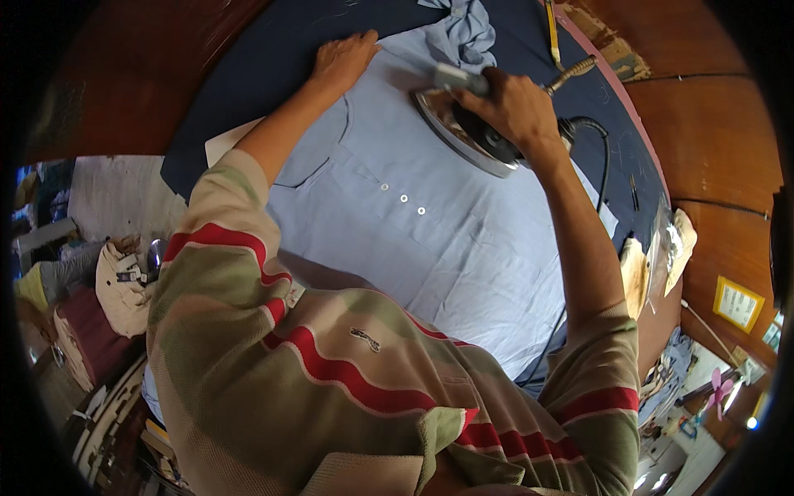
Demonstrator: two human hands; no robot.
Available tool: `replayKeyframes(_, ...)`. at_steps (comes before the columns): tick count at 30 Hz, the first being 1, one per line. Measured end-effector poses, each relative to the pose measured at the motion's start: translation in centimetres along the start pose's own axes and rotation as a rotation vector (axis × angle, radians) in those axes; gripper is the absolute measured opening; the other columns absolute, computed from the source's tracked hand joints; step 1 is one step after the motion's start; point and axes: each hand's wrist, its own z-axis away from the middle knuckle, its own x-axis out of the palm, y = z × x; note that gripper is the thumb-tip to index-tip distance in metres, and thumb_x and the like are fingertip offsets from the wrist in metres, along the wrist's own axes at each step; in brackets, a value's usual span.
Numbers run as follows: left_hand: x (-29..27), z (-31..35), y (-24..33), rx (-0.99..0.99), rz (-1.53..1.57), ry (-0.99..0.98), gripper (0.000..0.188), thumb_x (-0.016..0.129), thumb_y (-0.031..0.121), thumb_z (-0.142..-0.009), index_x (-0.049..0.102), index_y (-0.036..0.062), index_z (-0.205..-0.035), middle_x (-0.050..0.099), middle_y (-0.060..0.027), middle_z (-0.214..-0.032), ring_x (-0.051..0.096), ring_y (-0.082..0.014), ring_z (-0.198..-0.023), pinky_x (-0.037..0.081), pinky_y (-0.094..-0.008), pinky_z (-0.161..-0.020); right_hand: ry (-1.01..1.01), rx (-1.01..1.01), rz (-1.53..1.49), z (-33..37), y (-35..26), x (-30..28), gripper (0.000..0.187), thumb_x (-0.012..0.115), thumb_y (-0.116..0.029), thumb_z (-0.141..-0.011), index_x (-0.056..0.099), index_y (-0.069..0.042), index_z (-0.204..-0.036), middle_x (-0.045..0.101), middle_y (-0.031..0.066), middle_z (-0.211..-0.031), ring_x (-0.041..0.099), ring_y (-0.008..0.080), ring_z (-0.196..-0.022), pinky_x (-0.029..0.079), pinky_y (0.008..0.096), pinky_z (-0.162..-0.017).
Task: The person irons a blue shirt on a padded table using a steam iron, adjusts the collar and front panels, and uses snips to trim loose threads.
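A light blue shirt (471, 248) with small white buttons is spread over a dark blue cloth, its sleeve bunched at the far end. My right hand (523, 109) is wrapped round the handle of a clothes iron (463, 132), whose soleplate rests on the shirt right of the button placket. At the far left edge of the shirt, my left hand (343, 62) has its fingers bent and closed at the fabric near the shoulder. The undersides of those fingers are hidden.
The dark blue cloth (240, 91) covers the ironing surface. A black cord (606, 157) runs from the iron's rear along the right side. A yellow ruler-like strip (552, 33) lies at the far right, and a clear plastic bag (659, 248) hangs near the right edge. Folded garments (124, 285) sit at left.
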Motion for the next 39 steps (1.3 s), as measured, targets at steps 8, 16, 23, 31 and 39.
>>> replayKeyframes(8,-2.9,2.9,-5.1,-0.2,0.018,0.237,0.019,0.048,0.026,-0.091,0.058,0.011,-0.097,0.065,-0.0128,-0.091,0.06,-0.0347,-0.086,0.047,-0.044,-0.074,0.03,-0.04,-0.093,-7.2,-9.1,0.6,0.051,0.055,-0.051,-0.079,0.064,-0.003,-0.094,0.066,0.0181,-0.083,0.064,0.0341,-0.077,0.051,0.0411,-0.069)
replayKeyframes(16,-8.0,18.3,-2.4,-0.466,-0.018,0.359,0.027,0.058,0.031,-0.084,0.062,0.0103,-0.1,0.064,-0.007,-0.095,0.06,-0.0262,-0.088,0.044,-0.0399,-0.079,0.027,-0.196,-0.083,-8.6,-8.8,0.9,0.063,0.05,-0.063,-0.078,0.063,-0.006,-0.105,0.066,0.0194,-0.09,0.065,0.034,-0.085,0.05,0.0413,-0.076)
replayKeyframes(23,-6.9,23.4,-0.8,-0.668,-0.166,0.126,0.022,0.058,0.03,-0.084,0.057,0.0083,-0.083,0.061,-0.008,-0.095,0.058,-0.0279,-0.087,0.043,-0.044,-0.07,-0.024,-0.296,0.021,-6.0,-11.1,1.8,0.061,0.054,-0.061,-0.077,0.066,-0.005,-0.097,0.066,0.0184,-0.087,0.064,0.0354,-0.084,0.051,0.0421,-0.075)
replayKeyframes(31,-6.6,23.5,-0.2,-0.635,-0.098,0.28,0.017,0.054,0.026,-0.088,0.059,0.0098,-0.088,0.058,-0.006,-0.085,0.056,-0.0256,-0.083,0.042,-0.0411,-0.075,-0.082,-0.282,0.033,-7.2,-13.0,1.7,0.063,0.053,-0.063,-0.077,0.066,-0.006,-0.1,0.067,0.018,-0.089,0.064,0.035,-0.087,0.051,0.0418,-0.077)
replayKeyframes(39,-6.3,23.5,-1.1,-0.645,-0.188,0.35,0.018,0.056,0.027,-0.086,0.058,0.0101,-0.082,0.055,-0.0056,-0.083,0.054,-0.0248,-0.08,0.04,-0.0385,-0.071,-0.102,-0.287,-0.02,-7.5,-12.2,2.0,0.064,0.055,-0.062,-0.077,0.061,-0.005,-0.106,0.065,0.0214,-0.088,0.063,0.0384,-0.086,0.05,0.0407,-0.077)
